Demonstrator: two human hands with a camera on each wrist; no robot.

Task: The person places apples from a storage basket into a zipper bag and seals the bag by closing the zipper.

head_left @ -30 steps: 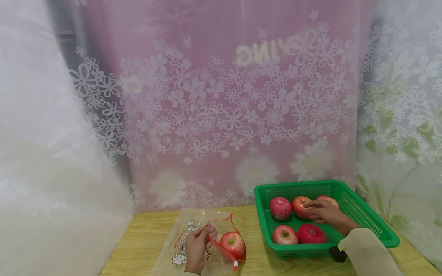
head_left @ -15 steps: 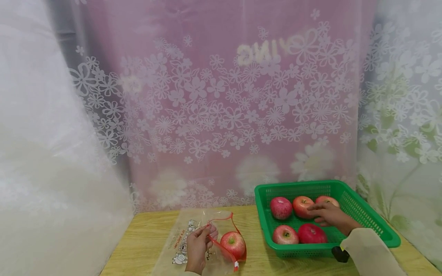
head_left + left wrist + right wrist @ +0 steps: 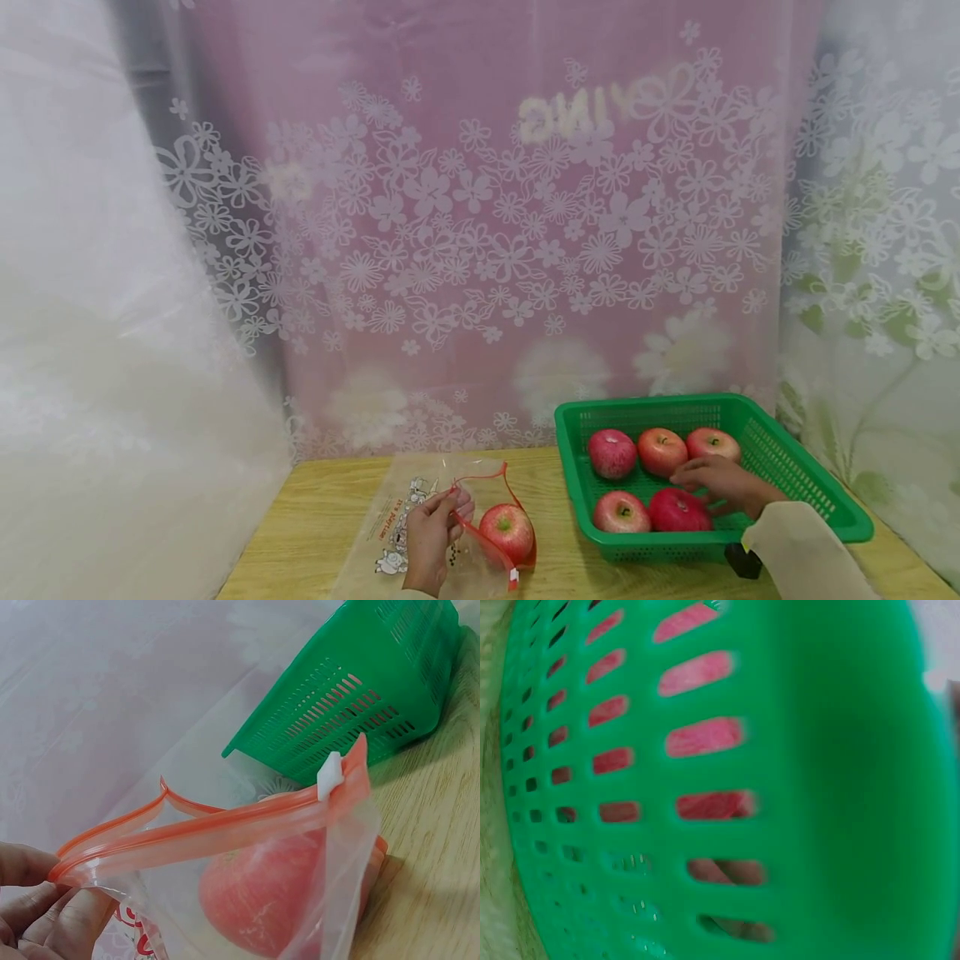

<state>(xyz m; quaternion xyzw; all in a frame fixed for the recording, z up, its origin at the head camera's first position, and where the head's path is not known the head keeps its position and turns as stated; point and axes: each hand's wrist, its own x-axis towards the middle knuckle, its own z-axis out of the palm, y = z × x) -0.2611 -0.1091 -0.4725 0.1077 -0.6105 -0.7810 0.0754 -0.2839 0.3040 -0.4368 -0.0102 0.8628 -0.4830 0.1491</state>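
My left hand pinches the rim of a clear slider zip bag with an orange-red zip strip, keeping its mouth apart. One apple lies inside the bag, and the white slider sits at the strip's end. Over the green basket, my right hand reaches in with loosely bent fingers beside a dark red apple. In the right wrist view the basket wall covers most of that hand; parts of fingers and red apple skin show through the slots.
More apples are in the basket: a pinkish one and two others along the back, plus a paler apple at front left. The wooden table meets a flowered curtain behind.
My right hand has moved from the back-row apples toward the front, down beside the dark red apple. My left hand and the bag have stayed in place.
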